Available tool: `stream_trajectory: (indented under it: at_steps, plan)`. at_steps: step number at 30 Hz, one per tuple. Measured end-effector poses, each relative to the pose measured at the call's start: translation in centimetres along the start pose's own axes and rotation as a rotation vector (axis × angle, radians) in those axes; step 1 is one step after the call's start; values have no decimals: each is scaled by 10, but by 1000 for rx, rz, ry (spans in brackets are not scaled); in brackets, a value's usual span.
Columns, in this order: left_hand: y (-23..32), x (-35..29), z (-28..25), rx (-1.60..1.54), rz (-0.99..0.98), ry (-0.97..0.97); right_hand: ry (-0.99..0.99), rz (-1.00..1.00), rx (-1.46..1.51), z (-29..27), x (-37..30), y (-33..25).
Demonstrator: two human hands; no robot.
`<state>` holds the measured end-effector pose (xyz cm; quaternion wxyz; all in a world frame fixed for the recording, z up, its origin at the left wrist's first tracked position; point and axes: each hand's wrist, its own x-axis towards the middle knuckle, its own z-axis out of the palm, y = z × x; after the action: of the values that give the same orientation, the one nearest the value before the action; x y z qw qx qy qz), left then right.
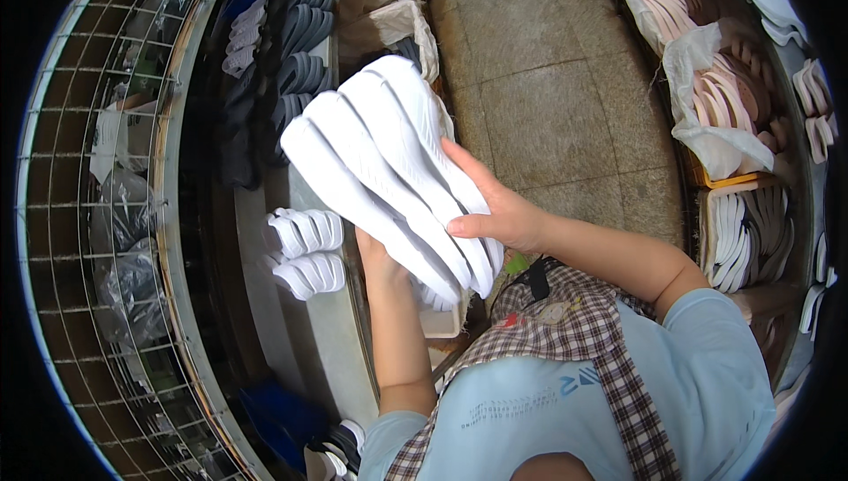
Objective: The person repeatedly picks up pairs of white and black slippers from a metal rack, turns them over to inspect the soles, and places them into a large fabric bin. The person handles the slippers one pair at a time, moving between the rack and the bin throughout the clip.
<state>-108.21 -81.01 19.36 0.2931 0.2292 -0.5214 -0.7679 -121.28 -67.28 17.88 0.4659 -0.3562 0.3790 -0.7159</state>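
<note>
A fanned bundle of several white shoe soles (380, 150) is held up in front of me, its broad ends pointing up and away. My right hand (496, 209) is closed on its right side, with the thumb lying across the lower soles. From below left, my left hand (375, 256) grips the same bundle; most of its fingers are hidden behind the soles. Two short rows of white soles (305, 251) rest on the grey metal shelf (327, 331) left of my left hand. Under the bundle, a white-rimmed bin (442, 324) shows in part, with white soles in it.
Dark grey soles (305, 75) line the shelf farther up. A wire mesh (97, 242) stands at the far left. Lined crates (389, 26) stand beyond the bundle. Across the tiled floor (565, 110), lined crates hold pink soles (720, 92), with a crate of white and grey soles (729, 238) nearer.
</note>
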Motion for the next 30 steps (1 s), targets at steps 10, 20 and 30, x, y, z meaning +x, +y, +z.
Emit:
stream_trajectory:
  at_steps: [10,20,30]
  plan:
    - [-25,-10,18,-184,31,-69,90,19,81,0,-16,-18]
    - [-46,-24,3,-403,-119,-57,142,208,228,7,-13,-21]
    - [-36,-27,1,-148,133,-1,-30,275,14,-6,-9,-24]
